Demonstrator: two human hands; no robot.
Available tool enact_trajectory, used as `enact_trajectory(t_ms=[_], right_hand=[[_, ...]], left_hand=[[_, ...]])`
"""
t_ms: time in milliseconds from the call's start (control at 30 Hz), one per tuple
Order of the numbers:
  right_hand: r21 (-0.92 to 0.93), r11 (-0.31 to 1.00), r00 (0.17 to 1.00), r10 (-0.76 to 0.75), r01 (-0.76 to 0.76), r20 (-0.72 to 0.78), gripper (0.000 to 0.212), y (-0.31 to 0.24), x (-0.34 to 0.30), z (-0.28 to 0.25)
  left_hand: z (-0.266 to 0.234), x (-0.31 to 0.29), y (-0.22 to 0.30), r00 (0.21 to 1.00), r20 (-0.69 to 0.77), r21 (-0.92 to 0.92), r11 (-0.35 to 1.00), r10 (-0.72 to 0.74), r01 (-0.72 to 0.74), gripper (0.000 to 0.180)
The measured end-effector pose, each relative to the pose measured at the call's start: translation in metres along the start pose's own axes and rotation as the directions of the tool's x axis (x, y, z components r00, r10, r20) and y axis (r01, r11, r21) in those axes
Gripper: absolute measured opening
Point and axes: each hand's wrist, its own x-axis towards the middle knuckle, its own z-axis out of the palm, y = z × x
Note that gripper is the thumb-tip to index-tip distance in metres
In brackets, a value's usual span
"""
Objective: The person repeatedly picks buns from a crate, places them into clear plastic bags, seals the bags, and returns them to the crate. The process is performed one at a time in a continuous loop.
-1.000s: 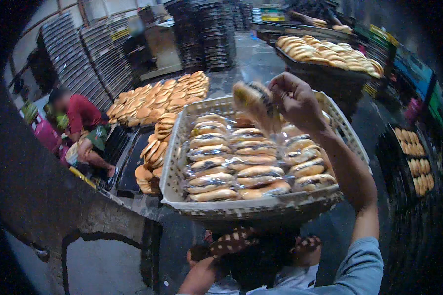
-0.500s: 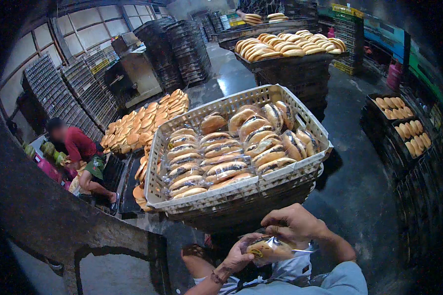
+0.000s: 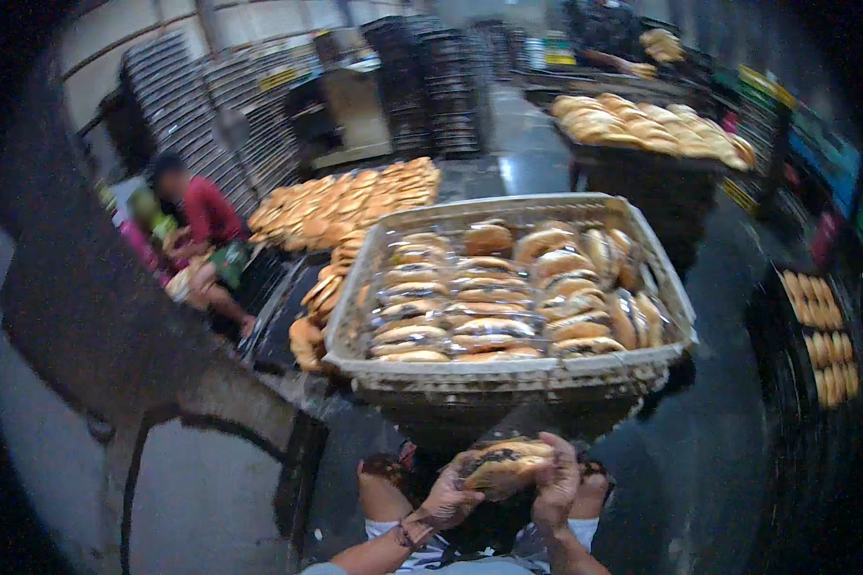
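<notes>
A split bun (image 3: 504, 470) with dark filling along its cut side, apparently in a clear plastic bag, is held low over my lap between both hands. My left hand (image 3: 450, 498) grips its left end. The right end lies against the fingers of my right hand (image 3: 554, 486), which are curled around it. Just beyond my hands stands a pale plastic crate (image 3: 508, 372). Rows of bagged, filled buns (image 3: 494, 309) fill much of it, some lying flat and others on edge at its right side.
Loose buns (image 3: 355, 203) cover a surface behind the crate's left side. Another tray of buns (image 3: 647, 129) stands at the far right. Black trays with buns (image 3: 820, 331) are stacked at right. A person in red (image 3: 213, 213) sits at left, beside another person. Tall tray stacks line the back.
My right hand has come down from above the bagged bun to its right end. The bun has been turned so its dark filling shows. My view has shifted left, and the picture is blurrier.
</notes>
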Motion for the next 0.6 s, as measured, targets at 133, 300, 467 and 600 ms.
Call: enact_trajectory(t_ms=[133,300,467,600], right_hand=[[0.045,0.997,0.991,-0.057,0.063,-0.124,0.051,-0.002,0.01,0.006],[-0.055,0.997,0.997,-0.06,0.058,-0.05,0.039,-0.007,0.011,0.01],[-0.244,0.956,0.986,-0.146,0.162,0.079,0.04,0.001,0.01,0.013],[-0.474,0.839,0.951,-0.151,0.268,0.271,0.047,0.001,0.011,0.023]], left_hand=[[-0.001,0.0,-0.003,0.999,0.029,0.043,0.999,0.022,-0.023,0.069],[-0.014,0.001,0.022,0.991,0.13,0.294,0.956,-0.039,-0.001,0.076],[-0.011,0.02,0.054,0.966,0.255,0.658,0.738,-0.03,-0.15,0.084],[0.0,0.026,0.038,0.992,0.127,0.457,0.886,0.026,-0.082,0.045]])
